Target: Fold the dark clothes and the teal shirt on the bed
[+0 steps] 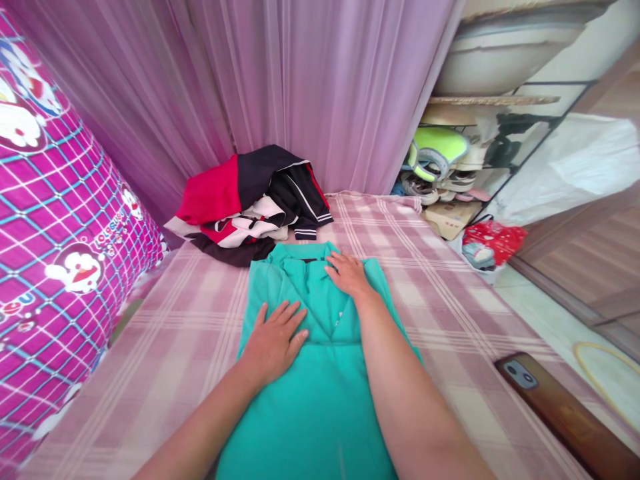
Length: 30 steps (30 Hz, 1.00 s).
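A teal collared shirt (320, 393) lies front up on the plaid bed sheet, its sides tucked under into a long narrow shape. My left hand (275, 340) rests flat on the left of its chest, fingers spread. Higher up, my right hand (349, 272) lies with fingers stretched out on the shirt's right shoulder, beside the collar. Neither hand grips the cloth. The lower end of the shirt runs out of view at the bottom, and my right forearm covers part of its right side.
Beyond the collar sits a heap of red, black and white clothes (260, 193) against a purple curtain (310, 87). A brown-cased phone (565, 413) lies at the right edge of the plaid sheet (450, 293). Left stands a pink cartoon-print bundle (65, 220); right, a shoe rack (530, 150).
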Each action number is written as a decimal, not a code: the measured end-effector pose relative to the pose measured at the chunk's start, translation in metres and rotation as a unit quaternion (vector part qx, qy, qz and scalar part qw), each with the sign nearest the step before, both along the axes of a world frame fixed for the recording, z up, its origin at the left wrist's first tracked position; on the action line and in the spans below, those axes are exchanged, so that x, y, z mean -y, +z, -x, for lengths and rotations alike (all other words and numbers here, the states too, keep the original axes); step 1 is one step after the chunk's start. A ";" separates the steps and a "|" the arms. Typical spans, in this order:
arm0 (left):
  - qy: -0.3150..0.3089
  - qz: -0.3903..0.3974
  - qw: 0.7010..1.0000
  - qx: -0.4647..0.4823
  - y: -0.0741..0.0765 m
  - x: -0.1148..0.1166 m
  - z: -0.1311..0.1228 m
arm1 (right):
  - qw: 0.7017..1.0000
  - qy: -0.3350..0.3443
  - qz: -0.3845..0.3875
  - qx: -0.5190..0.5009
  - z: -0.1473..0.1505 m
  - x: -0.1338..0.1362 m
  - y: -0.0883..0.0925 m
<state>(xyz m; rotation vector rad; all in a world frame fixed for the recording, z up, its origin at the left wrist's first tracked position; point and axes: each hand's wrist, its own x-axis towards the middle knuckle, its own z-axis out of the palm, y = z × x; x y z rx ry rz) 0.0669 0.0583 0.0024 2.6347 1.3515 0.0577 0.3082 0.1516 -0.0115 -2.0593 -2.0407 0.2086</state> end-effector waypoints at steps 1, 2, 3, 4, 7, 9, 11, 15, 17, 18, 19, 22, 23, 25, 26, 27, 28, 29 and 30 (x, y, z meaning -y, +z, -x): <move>0.003 -0.002 1.000 0.004 -0.002 -0.001 0.000 | 1.000 -0.004 -0.003 -0.002 0.000 0.000 0.000; 0.005 -0.002 1.000 0.008 -0.003 -0.002 0.000 | 1.000 -0.008 -0.003 -0.004 0.001 0.000 0.001; 0.006 -0.002 1.000 0.012 -0.003 -0.003 0.000 | 1.000 -0.012 -0.001 -0.007 0.001 0.000 0.004; 0.007 -0.001 1.000 0.016 -0.002 -0.003 0.000 | 1.000 -0.012 0.004 -0.009 0.001 0.001 0.008; 0.004 0.003 1.000 0.023 -0.001 -0.004 0.001 | 1.000 0.010 -0.005 -0.017 0.002 0.014 0.034; 0.004 0.003 1.000 0.025 0.001 -0.004 0.001 | 0.998 0.050 -0.028 -0.026 0.004 0.036 0.054; 0.005 0.000 1.000 0.027 0.001 -0.004 0.001 | 0.993 0.103 -0.038 -0.037 0.008 0.071 0.068; 0.006 -0.005 1.000 0.027 0.002 -0.004 -0.001 | 0.982 0.187 -0.021 -0.026 0.016 0.156 0.056; 0.009 -0.006 1.000 0.023 0.005 -0.004 -0.002 | 0.990 0.144 0.002 0.001 0.015 0.185 0.039; 0.009 -0.008 1.000 0.020 0.007 -0.004 -0.002 | 0.993 0.114 0.011 0.010 0.014 0.194 0.031; 0.012 -0.015 1.000 0.015 0.011 -0.003 -0.002 | 0.996 0.088 0.018 0.018 0.012 0.199 0.025; 0.041 -0.053 0.998 -0.002 0.027 0.008 -0.006 | 0.997 0.060 0.027 0.029 0.008 0.198 0.018; 0.055 -0.067 0.996 -0.003 0.033 0.016 -0.008 | 0.997 0.062 0.026 0.032 0.008 0.196 0.018; 0.066 -0.081 0.994 0.008 0.043 0.038 -0.015 | 0.997 0.064 0.021 0.035 0.009 0.193 0.019; 0.061 -0.080 0.995 0.019 0.045 0.051 -0.020 | 0.997 0.063 0.017 0.038 0.009 0.193 0.020; 0.049 -0.074 0.996 0.030 0.046 0.065 -0.024 | 0.997 0.062 0.013 0.042 0.011 0.193 0.021; 0.039 -0.068 0.996 0.037 0.044 0.078 -0.028 | 0.997 0.059 0.008 0.050 0.012 0.194 0.022; 0.038 -0.060 0.997 0.039 0.040 0.090 -0.031 | 0.997 0.054 0.002 0.059 0.013 0.196 0.024; 0.044 -0.051 0.997 0.038 0.035 0.099 -0.034 | 0.996 0.048 -0.006 0.069 0.016 0.199 0.027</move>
